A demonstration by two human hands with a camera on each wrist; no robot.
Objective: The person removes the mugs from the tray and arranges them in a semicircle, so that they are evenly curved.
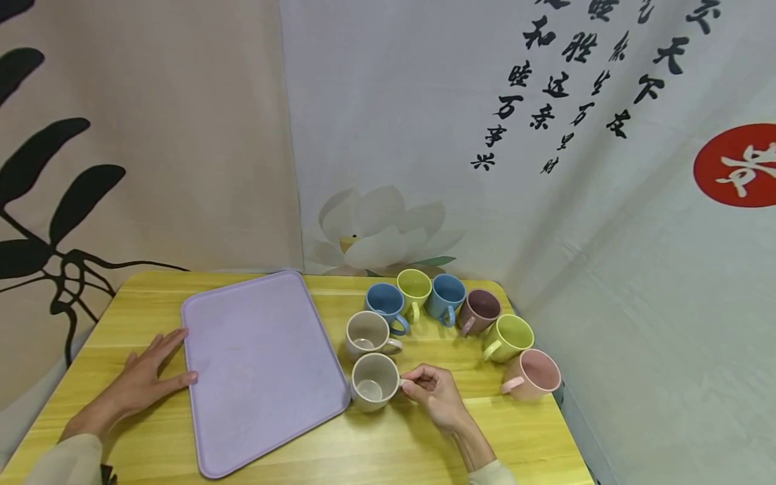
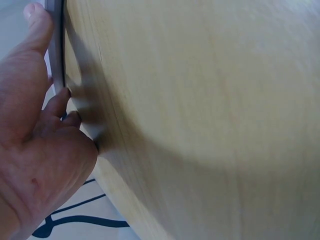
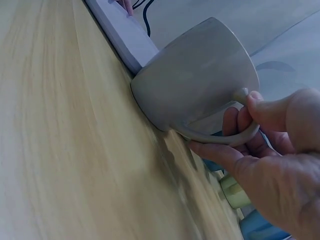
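Note:
My right hand (image 1: 435, 396) pinches the handle of a light grey mug (image 1: 374, 382), which stands upright close by the right edge of a lilac tray (image 1: 267, 377). In the right wrist view, thumb and fingers curl round the handle of that grey mug (image 3: 195, 75), its base at the table surface. On the far side, my left hand (image 1: 142, 380) has its fingers spread, fingertips and thumb at the tray's left rim. The left wrist view has the left hand (image 2: 45, 145) low beside the tray edge (image 2: 57, 45). Nothing lies on the tray.
Just behind the held mug stands a beige mug (image 1: 367, 334). Beyond it, a curve of mugs runs rightward: blue (image 1: 384, 300), green (image 1: 414, 288), another blue mug (image 1: 446, 296), a mauve mug (image 1: 479, 311), a second green mug (image 1: 509, 337) and a pink mug (image 1: 532, 374). A printed curtain (image 1: 388, 135) hangs behind the wooden table (image 1: 303, 458).

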